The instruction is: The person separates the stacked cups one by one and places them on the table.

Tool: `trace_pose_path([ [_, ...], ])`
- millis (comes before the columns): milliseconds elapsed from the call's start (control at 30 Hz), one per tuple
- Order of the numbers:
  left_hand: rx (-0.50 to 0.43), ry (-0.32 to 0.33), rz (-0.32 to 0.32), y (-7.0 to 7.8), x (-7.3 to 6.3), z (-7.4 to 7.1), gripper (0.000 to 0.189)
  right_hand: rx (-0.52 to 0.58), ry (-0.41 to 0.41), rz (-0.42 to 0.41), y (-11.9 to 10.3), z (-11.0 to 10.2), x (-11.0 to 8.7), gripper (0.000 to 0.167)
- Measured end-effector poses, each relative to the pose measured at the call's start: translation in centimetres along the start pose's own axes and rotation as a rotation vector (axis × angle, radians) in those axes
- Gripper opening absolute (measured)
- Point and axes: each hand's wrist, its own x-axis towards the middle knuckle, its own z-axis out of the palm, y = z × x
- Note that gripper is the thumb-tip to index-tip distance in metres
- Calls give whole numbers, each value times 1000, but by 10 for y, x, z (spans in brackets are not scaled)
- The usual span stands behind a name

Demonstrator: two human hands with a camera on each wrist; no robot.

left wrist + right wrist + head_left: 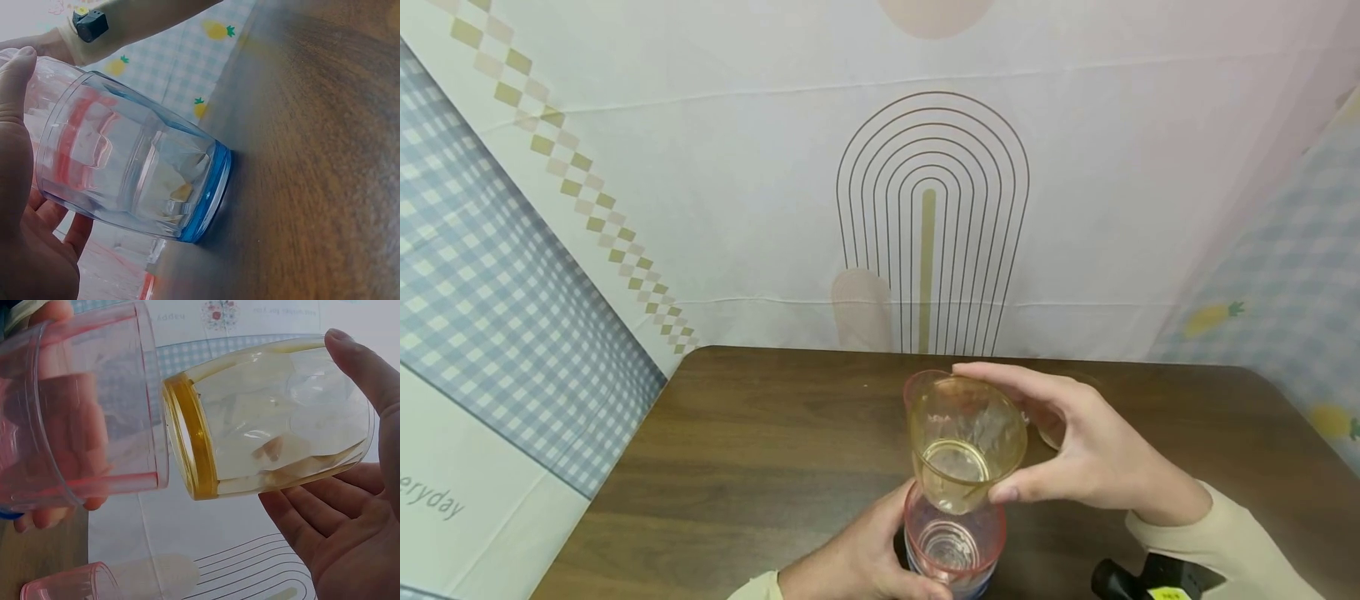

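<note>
My right hand (1086, 442) grips a see-through yellow cup (973, 417), thumb on one side and fingers on the other. Its thick yellow base (194, 437) is close to the mouth of a see-through pink cup (106, 406), with a narrow gap in the right wrist view. That pink cup sits nested inside a clear cup with a blue base (209, 194). Around this stack, near its upper part, my left hand (872, 546) has its fingers and thumb wrapped. The blue base is close to the table; contact cannot be told.
Behind the yellow cup, another pink cup (69, 584) stands on the brown wooden table (760, 442). Part of a clear rounded object (1051, 432) shows behind my right hand. A patterned cloth (737, 208) hangs at the table's far edge. A black device (1150, 577) is on my right wrist.
</note>
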Motion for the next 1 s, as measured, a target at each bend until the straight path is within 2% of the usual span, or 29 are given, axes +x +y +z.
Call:
trace_pose_path([
  [133,-6,4,-15,0,1,0,93,-2,5,42,2,-2,2,98],
  [267,-45,7,-48,0,3,0,93,-15,5,41,5,-6,4,97],
  [567,-9,26,-56,-2,6,0,93,-53,3,66,10,-9,15,95],
  [767,37,45,-45,-5,6,0,90,21,8,12,23,-11,22,93],
  [867,49,50,-24,-6,7,1,91,44,8,21,27,-13,24,91],
  [1000,43,46,9,-7,11,1,95,5,17,58,32,-14,26,91],
])
